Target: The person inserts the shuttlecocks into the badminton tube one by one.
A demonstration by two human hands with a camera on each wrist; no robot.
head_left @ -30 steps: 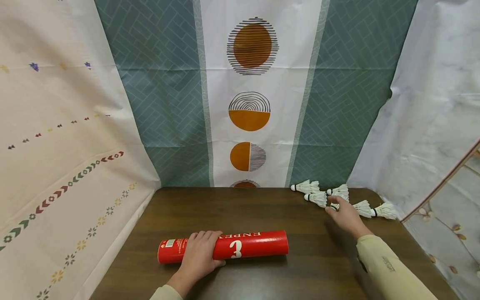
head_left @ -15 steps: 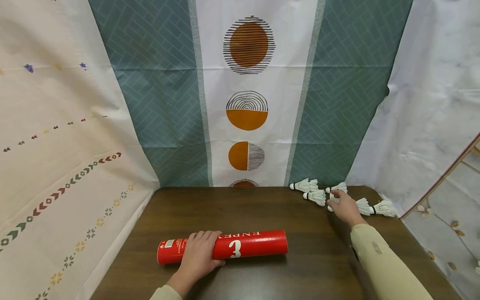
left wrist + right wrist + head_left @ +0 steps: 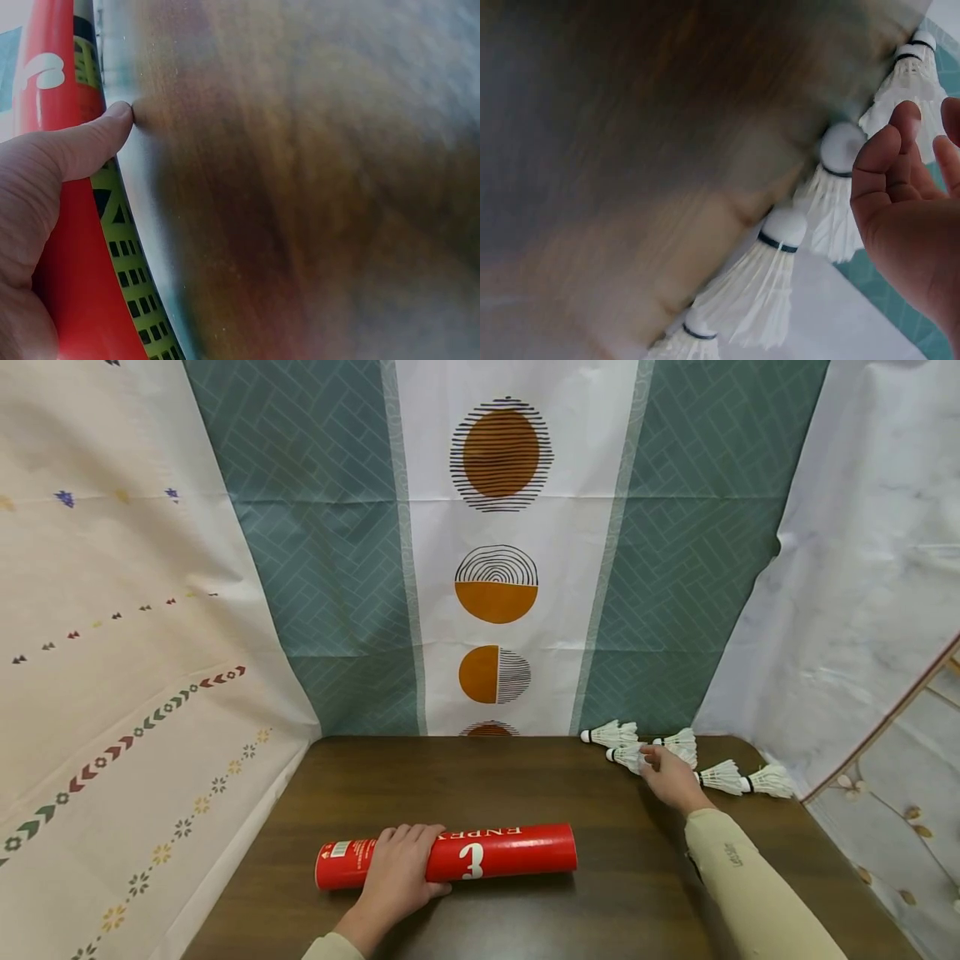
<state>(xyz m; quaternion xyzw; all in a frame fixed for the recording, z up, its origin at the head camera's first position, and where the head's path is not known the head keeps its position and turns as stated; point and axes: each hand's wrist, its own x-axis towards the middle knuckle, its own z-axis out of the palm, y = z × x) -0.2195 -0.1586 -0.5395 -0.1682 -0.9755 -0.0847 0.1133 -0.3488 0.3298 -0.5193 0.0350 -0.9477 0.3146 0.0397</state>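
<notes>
A red shuttlecock tube with white lettering lies sideways on the dark wooden table. My left hand grips it left of its middle, fingers over the top and thumb along the near side. In the left wrist view, the thumb crosses the tube's red and green printed wall. At the table's back right, my right hand reaches among white feather shuttlecocks, fingers loosely bent. Its fingertips overlap the feathers of a shuttlecock in the head view. The right wrist view shows another shuttlecock beside the thumb, and no shuttlecock enclosed by the fingers.
Two shuttlecocks lie in line right of my right hand; more lie by the back edge. A patterned cloth hangs behind the table, with a cream cloth at left and a white one at right.
My right hand has moved left along the shuttlecocks, uncovering more of those on its right. The left hand and the tube have stayed in place.
</notes>
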